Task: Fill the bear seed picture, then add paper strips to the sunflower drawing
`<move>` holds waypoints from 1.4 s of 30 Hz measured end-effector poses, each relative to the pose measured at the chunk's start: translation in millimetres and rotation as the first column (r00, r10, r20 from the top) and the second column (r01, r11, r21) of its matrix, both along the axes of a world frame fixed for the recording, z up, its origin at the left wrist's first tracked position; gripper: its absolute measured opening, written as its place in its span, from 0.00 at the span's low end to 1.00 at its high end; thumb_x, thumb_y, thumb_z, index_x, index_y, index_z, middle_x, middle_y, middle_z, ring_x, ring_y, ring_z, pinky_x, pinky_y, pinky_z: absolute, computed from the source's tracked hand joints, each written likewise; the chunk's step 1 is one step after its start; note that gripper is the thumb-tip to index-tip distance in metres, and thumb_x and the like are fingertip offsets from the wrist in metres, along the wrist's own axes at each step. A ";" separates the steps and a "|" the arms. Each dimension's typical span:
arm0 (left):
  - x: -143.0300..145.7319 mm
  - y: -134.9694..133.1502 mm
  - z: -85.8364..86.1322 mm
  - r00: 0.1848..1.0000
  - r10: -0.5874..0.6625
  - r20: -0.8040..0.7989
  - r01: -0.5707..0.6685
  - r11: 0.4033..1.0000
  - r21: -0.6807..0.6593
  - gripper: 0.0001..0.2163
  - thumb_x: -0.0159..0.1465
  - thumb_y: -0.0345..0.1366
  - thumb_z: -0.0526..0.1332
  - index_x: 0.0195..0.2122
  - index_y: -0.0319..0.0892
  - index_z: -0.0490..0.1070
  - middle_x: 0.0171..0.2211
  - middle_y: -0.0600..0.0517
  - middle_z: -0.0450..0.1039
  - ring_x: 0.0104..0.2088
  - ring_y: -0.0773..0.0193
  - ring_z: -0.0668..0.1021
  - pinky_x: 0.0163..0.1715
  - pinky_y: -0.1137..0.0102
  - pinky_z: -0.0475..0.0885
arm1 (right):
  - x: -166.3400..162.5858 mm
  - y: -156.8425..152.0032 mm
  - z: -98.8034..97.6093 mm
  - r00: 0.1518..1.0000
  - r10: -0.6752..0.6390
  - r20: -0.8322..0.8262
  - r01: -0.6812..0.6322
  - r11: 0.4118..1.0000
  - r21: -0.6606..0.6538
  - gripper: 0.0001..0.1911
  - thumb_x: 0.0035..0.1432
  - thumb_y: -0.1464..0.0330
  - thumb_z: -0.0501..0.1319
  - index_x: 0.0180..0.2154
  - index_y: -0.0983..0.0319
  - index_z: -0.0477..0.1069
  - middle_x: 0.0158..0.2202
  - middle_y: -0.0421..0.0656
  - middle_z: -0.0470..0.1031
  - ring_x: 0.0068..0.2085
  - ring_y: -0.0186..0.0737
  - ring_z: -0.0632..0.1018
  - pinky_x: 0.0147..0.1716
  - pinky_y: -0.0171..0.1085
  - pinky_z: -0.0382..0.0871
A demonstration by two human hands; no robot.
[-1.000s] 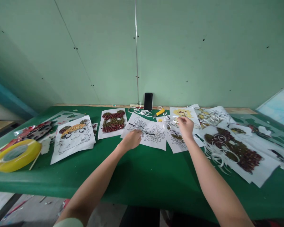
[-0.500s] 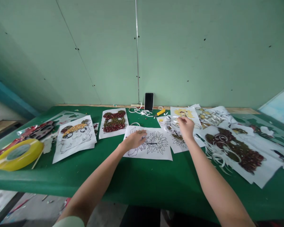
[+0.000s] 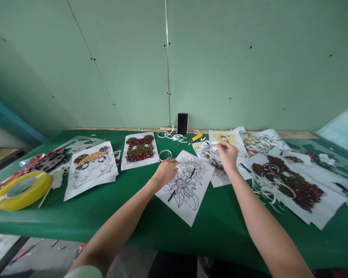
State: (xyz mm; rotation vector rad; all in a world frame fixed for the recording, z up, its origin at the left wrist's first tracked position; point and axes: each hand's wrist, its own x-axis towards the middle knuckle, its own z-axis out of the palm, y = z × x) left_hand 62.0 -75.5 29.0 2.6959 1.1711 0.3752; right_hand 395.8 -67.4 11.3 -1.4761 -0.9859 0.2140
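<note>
A sheet with a black-line flower drawing point(image 3: 188, 193) lies slanted on the table in front of me. My left hand point(image 3: 166, 172) is on its upper left edge, with the fingers curled in and closed on the paper. To the right, my right hand point(image 3: 228, 155) is raised in a pinch in front of a sheet with a yellow sunflower point(image 3: 240, 143). Something thin and pale shows at its fingertips, too small to make out. Partly behind the right hand lies another flower sheet point(image 3: 219, 178). A white ring of tape point(image 3: 160, 155) rests just beyond my left hand.
A hamster drawing point(image 3: 94, 172) and a bear picture filled with beans point(image 3: 139, 151) lie to the left, near a yellow tape roll point(image 3: 43, 193). A phone point(image 3: 182, 123) leans by the wall beside a yellow cutter point(image 3: 197, 137). Paper strips point(image 3: 268, 193) and bean pictures point(image 3: 306, 193) lie right.
The flower drawing has turned from lying crosswise to a slant, one corner now pointing toward me. My left hand's fingers have curled at its edge. The right hand has barely moved.
</note>
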 end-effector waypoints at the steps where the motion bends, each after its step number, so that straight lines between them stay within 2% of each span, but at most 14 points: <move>1: -1.0 1.5 -2.5 1.000 -0.016 -0.005 0.016 1.000 0.001 0.15 0.75 0.35 0.56 0.56 0.40 0.80 0.57 0.40 0.80 0.60 0.46 0.78 0.59 0.57 0.74 | -0.5 -0.5 1.0 1.000 -0.003 0.010 0.003 1.000 0.003 0.15 0.55 0.55 0.66 0.33 0.61 0.81 0.30 0.46 0.82 0.34 0.49 0.81 0.37 0.43 0.75; 5: -0.1 -0.5 -15.9 0.998 -0.051 -0.049 0.054 0.997 0.060 0.19 0.78 0.40 0.55 0.63 0.39 0.75 0.65 0.39 0.75 0.66 0.45 0.75 0.67 0.53 0.70 | -2.0 -2.6 4.3 1.000 -0.006 0.024 0.006 1.000 -0.001 0.16 0.55 0.55 0.66 0.33 0.61 0.81 0.31 0.47 0.83 0.34 0.50 0.81 0.37 0.43 0.75; 9: 10.5 -12.4 -22.2 0.993 0.047 -0.110 -0.030 0.987 0.157 0.18 0.78 0.40 0.56 0.62 0.37 0.75 0.63 0.37 0.76 0.64 0.43 0.76 0.63 0.53 0.74 | -3.5 -5.6 6.6 0.999 -0.019 0.049 0.020 0.999 -0.027 0.15 0.56 0.55 0.66 0.33 0.61 0.81 0.31 0.48 0.83 0.35 0.50 0.81 0.38 0.44 0.75; 13: 18.2 -21.3 -15.0 0.979 0.146 -0.142 -0.116 0.973 0.198 0.17 0.77 0.39 0.56 0.52 0.34 0.81 0.51 0.34 0.81 0.55 0.42 0.80 0.55 0.53 0.77 | -4.6 -6.5 7.9 0.998 -0.030 0.057 0.033 0.998 -0.047 0.15 0.55 0.55 0.65 0.32 0.61 0.80 0.31 0.48 0.82 0.34 0.50 0.81 0.37 0.44 0.74; 18: 17.0 -22.5 -2.7 0.979 0.177 -0.103 -0.153 0.966 0.209 0.20 0.77 0.36 0.53 0.34 0.38 0.83 0.39 0.36 0.81 0.47 0.44 0.82 0.49 0.55 0.77 | -0.6 -4.6 7.0 0.991 -0.077 0.105 0.085 0.993 -0.081 0.15 0.54 0.55 0.63 0.31 0.60 0.78 0.30 0.49 0.82 0.35 0.52 0.80 0.40 0.46 0.73; 23: 14.6 -18.7 -4.3 0.978 0.187 -0.088 -0.169 0.968 0.185 0.21 0.77 0.35 0.53 0.30 0.38 0.81 0.34 0.37 0.79 0.42 0.46 0.82 0.46 0.55 0.77 | 8.2 -4.5 5.3 0.978 -0.128 0.165 0.152 0.978 -0.140 0.14 0.53 0.55 0.63 0.29 0.59 0.76 0.31 0.51 0.82 0.37 0.54 0.80 0.43 0.48 0.73; 26: 10.3 -11.5 -10.8 0.974 0.226 -0.018 -0.221 0.964 0.145 0.17 0.76 0.33 0.54 0.34 0.39 0.81 0.37 0.38 0.79 0.42 0.48 0.81 0.45 0.57 0.78 | 11.8 -4.0 4.0 0.976 -0.141 0.163 0.165 0.977 -0.139 0.13 0.53 0.56 0.63 0.29 0.59 0.76 0.30 0.50 0.82 0.35 0.54 0.80 0.44 0.49 0.73; 29: 1.3 1.6 -19.2 0.954 0.288 0.082 -0.299 0.933 0.199 0.10 0.74 0.31 0.58 0.47 0.40 0.80 0.48 0.38 0.78 0.50 0.45 0.78 0.48 0.56 0.77 | 10.4 -3.5 4.0 0.980 -0.117 0.163 0.136 0.984 -0.113 0.14 0.53 0.55 0.64 0.28 0.59 0.76 0.28 0.50 0.81 0.34 0.53 0.80 0.42 0.48 0.73; 32: -10.3 18.2 -27.6 0.924 0.348 0.157 -0.377 0.897 0.232 0.12 0.72 0.31 0.62 0.54 0.44 0.78 0.55 0.39 0.76 0.55 0.43 0.75 0.52 0.53 0.75 | 3.5 -4.8 6.8 0.988 -0.033 0.148 0.045 0.996 -0.079 0.16 0.55 0.54 0.64 0.29 0.60 0.78 0.28 0.48 0.81 0.33 0.52 0.80 0.39 0.46 0.73; 37: -22.6 39.3 -36.5 0.915 0.356 0.189 -0.386 0.909 0.159 0.03 0.71 0.34 0.65 0.41 0.44 0.79 0.48 0.40 0.79 0.53 0.41 0.73 0.55 0.50 0.72 | -6.1 -9.2 11.4 0.972 0.218 0.085 -0.210 0.973 -0.096 0.18 0.59 0.52 0.66 0.34 0.61 0.81 0.28 0.47 0.81 0.32 0.49 0.79 0.36 0.44 0.73; 39: -23.6 43.2 -37.4 0.918 0.336 0.211 -0.367 0.922 0.126 0.04 0.70 0.33 0.65 0.37 0.44 0.79 0.46 0.41 0.80 0.52 0.42 0.73 0.54 0.51 0.71 | -5.1 -8.6 9.8 0.969 0.233 0.086 -0.223 0.969 -0.108 0.18 0.59 0.52 0.66 0.34 0.61 0.82 0.29 0.48 0.82 0.33 0.50 0.80 0.35 0.44 0.73; 42: -22.5 45.1 -37.1 0.917 0.310 0.251 -0.343 0.934 0.099 0.07 0.70 0.30 0.64 0.34 0.44 0.78 0.45 0.42 0.80 0.51 0.43 0.74 0.52 0.52 0.71 | 0.4 -5.1 4.7 0.981 0.179 0.074 -0.169 0.979 -0.118 0.18 0.56 0.52 0.66 0.32 0.60 0.81 0.30 0.49 0.83 0.34 0.52 0.81 0.37 0.46 0.74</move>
